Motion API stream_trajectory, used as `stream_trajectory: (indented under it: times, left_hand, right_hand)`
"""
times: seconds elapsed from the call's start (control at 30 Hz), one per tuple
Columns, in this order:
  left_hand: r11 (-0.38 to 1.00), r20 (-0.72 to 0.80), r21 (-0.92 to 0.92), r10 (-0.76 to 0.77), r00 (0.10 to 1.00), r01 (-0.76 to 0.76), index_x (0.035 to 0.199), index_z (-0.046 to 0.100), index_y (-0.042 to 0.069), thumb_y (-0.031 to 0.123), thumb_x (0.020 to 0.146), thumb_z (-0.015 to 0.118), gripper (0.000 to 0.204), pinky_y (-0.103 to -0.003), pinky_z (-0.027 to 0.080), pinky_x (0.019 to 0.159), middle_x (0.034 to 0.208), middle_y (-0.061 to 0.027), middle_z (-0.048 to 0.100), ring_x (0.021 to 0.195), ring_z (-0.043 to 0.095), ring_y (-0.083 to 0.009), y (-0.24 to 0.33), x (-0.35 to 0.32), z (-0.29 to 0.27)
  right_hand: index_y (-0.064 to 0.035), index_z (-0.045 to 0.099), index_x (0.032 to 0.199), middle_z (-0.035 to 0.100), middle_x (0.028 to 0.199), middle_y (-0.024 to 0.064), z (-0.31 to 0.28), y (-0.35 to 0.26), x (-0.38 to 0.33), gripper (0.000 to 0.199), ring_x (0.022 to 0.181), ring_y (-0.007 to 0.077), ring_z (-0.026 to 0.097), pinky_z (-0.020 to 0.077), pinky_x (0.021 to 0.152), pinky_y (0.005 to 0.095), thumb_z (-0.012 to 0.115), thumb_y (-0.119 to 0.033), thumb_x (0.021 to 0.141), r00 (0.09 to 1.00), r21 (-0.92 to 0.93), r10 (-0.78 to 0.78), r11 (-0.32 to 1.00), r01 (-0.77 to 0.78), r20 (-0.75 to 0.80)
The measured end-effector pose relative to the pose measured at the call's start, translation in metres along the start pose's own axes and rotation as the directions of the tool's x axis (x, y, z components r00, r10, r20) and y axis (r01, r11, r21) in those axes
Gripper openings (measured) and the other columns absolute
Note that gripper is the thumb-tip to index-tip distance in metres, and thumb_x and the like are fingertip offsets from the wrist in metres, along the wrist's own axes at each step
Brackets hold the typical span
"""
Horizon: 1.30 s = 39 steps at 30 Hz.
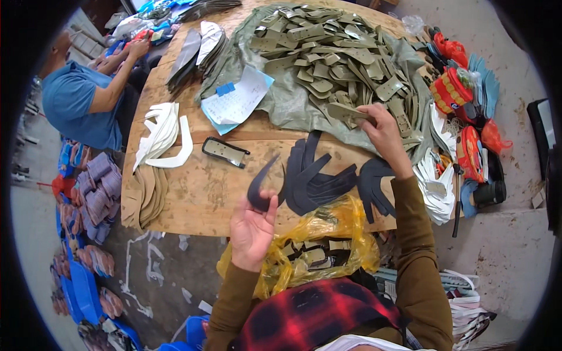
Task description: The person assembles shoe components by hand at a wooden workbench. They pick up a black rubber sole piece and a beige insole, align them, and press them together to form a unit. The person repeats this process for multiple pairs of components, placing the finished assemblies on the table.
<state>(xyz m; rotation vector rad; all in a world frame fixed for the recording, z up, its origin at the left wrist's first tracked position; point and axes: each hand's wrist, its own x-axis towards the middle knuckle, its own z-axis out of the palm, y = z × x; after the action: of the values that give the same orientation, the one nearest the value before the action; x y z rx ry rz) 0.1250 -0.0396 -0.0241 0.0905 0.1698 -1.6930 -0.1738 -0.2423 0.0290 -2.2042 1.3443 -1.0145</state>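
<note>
My left hand is palm up near the table's front edge, its fingertips pinching a dark curved strip. Farther off, my right hand grips a flat olive insole board at the near side of a large heap of similar boards. That heap lies on a green woven sack. Between my hands, a fanned stack of dark curved strips rests on the table, with a second dark stack to its right. Left of them lies one olive board with a black rim.
An open yellow plastic bag in front of me contains black-rimmed boards. White curved pieces, tan pieces and a written sheet lie on the wooden table. A person in a blue shirt sits at the left. Red bags stand right.
</note>
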Motion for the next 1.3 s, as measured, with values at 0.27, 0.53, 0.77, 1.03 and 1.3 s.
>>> stream_trajectory:
  times: [0.27, 0.53, 0.77, 1.03, 1.3]
  left_hand:
    - [0.996, -0.036, 0.071, 0.048, 0.998, -0.046, 0.130, 0.050, 0.002, 0.028, 0.105, 0.042, 0.037, -0.051, 0.035, 0.116, 0.141, -0.0187, 0.048, 0.135, 0.043, -0.0304, -0.008, -0.023, 0.033]
    - [0.926, -0.214, 0.375, 0.042, 0.976, 0.043, 0.136, 0.045, 0.006, 0.029, 0.102, 0.048, 0.040, -0.036, 0.048, 0.106, 0.138, -0.0113, 0.050, 0.126, 0.052, -0.0211, -0.020, -0.033, 0.029]
    - [0.961, -0.241, 0.274, 0.038, 0.970, 0.030, 0.133, 0.046, 0.000, 0.025, 0.104, 0.046, 0.038, -0.039, 0.045, 0.110, 0.134, -0.0157, 0.053, 0.125, 0.052, -0.0257, -0.030, -0.037, 0.025]
    - [0.930, -0.232, 0.349, -0.029, 0.972, 0.111, 0.135, 0.044, -0.002, 0.027, 0.105, 0.043, 0.042, -0.041, 0.045, 0.109, 0.133, -0.0138, 0.053, 0.122, 0.054, -0.0253, -0.032, -0.044, 0.038]
    - [0.877, -0.270, 0.465, 0.008, 0.963, 0.123, 0.131, 0.052, 0.001, 0.025, 0.103, 0.048, 0.037, -0.034, 0.049, 0.103, 0.132, -0.0097, 0.055, 0.117, 0.057, -0.0177, -0.036, -0.046, 0.039]
  right_hand:
    - [-0.0012, 0.054, 0.102, 0.062, 0.089, 0.0173, 0.027, 0.005, 0.001, 0.022, 0.082, 0.0324, 0.063, 0.0481, 0.071, 0.0395, 0.064, -0.005, 0.082, 1.000, -0.091, 0.019, 0.996, -0.021, -0.016]
    - [-0.0003, 0.061, 0.103, 0.060, 0.083, 0.0089, 0.063, 0.038, -0.018, 0.019, 0.069, 0.0182, 0.056, 0.0463, 0.065, 0.0300, 0.063, -0.015, 0.092, 0.977, 0.024, 0.083, 0.997, -0.079, -0.198]
    - [0.0000, 0.057, 0.103, 0.064, 0.081, 0.0103, 0.051, 0.020, -0.023, 0.020, 0.068, 0.0183, 0.062, 0.0480, 0.065, 0.0309, 0.055, -0.019, 0.098, 0.972, -0.032, 0.195, 0.979, -0.200, -0.131]
    - [0.0022, 0.047, 0.127, 0.066, 0.098, 0.0151, 0.029, -0.127, -0.086, 0.031, 0.073, 0.0222, 0.067, 0.0548, 0.069, 0.0328, 0.047, -0.011, 0.098, 0.895, 0.844, 0.248, 0.313, -0.436, 0.370]
    - [0.0003, 0.045, 0.131, 0.061, 0.117, 0.0113, 0.040, -0.146, -0.111, 0.043, 0.105, 0.0193, 0.061, 0.0505, 0.089, 0.0347, 0.060, -0.007, 0.091, 0.821, 0.804, 0.153, 0.169, -0.570, 0.550]
